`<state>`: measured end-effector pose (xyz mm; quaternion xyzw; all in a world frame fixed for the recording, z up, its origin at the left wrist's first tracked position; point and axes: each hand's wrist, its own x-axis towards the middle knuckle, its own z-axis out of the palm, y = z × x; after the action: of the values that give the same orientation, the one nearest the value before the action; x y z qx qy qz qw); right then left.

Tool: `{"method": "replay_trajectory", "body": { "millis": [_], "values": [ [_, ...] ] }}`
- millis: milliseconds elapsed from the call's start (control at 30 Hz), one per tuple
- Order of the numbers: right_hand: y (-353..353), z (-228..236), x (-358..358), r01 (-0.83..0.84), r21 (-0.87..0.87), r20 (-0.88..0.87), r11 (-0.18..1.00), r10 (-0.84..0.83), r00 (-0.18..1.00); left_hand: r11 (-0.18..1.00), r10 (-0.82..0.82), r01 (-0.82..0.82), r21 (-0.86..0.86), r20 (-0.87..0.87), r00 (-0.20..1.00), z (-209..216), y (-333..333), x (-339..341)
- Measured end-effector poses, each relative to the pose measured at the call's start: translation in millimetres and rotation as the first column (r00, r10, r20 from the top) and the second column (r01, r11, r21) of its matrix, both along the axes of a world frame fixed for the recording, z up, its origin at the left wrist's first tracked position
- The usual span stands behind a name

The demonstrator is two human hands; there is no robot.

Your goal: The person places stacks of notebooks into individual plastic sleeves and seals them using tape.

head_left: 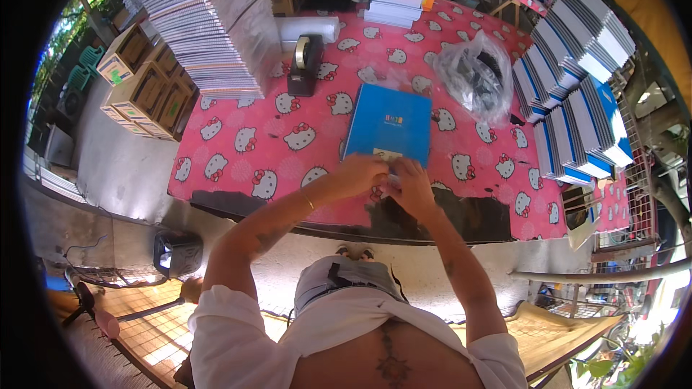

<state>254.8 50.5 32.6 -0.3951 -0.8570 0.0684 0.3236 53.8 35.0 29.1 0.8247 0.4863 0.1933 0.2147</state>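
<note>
Head view, only one: blue book (391,124) flat on the pink-covered worktop (288,166), straight ahead of me, just beyond my hands. Key relation: its near edge sits right at my fingers, the rest of the cover running away from me. Side edges point roughly away, the left one leaning a bit right at its far end; outline looks nearly square from up here, so can't call the long axis. Left hand (365,174) comes in from the left, over the near edge's left part; right hand (411,186) comes in steeper, at the right part. Neither clearly nearer; both about level with that edge. Pale patch (388,153) on the cover lies just past the fingertips, near the middle of the edge. Grip: fingers of both hands bent in, tips close together; can't tell if either pinches the book or something small, fingers hide it. Tape dispenser (304,75) stands beyond and left of the book, nearer my left side; clear plastic bag (465,83) beyond and right. Both well apart from my hands.
</note>
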Motion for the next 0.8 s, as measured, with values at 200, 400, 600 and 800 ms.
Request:
{"method": "replay_trajectory", "body": {
  "millis": [200, 400, 600, 800],
  "values": [
    [47, -24, 2, -0.278, -0.338, 0.113, 0.899, 0.332, 0.937, 0.998, 0.001, 0.0, 0.063, -0.028, 1.0, 6, 25, -10],
    [46, -9, -13, -0.05, -0.46, 0.133, 0.887, 0.124, 0.983, 0.964, -0.05, -0.066, -0.258, -0.417, 0.907, 18, 56, 4],
    [48, -37, 1, 0.305, -0.493, -0.015, 0.815, -0.358, 0.933, 0.825, 0.511, -0.432, 0.365, -0.157, 0.845, -16, 53, -17],
    [46, -49, 3, 0.404, -0.59, -0.003, 0.699, -0.502, 0.865, 0.285, 0.864, -0.921, 0.264, 0.346, 0.366, -21, 118, -160]
  ]
}}
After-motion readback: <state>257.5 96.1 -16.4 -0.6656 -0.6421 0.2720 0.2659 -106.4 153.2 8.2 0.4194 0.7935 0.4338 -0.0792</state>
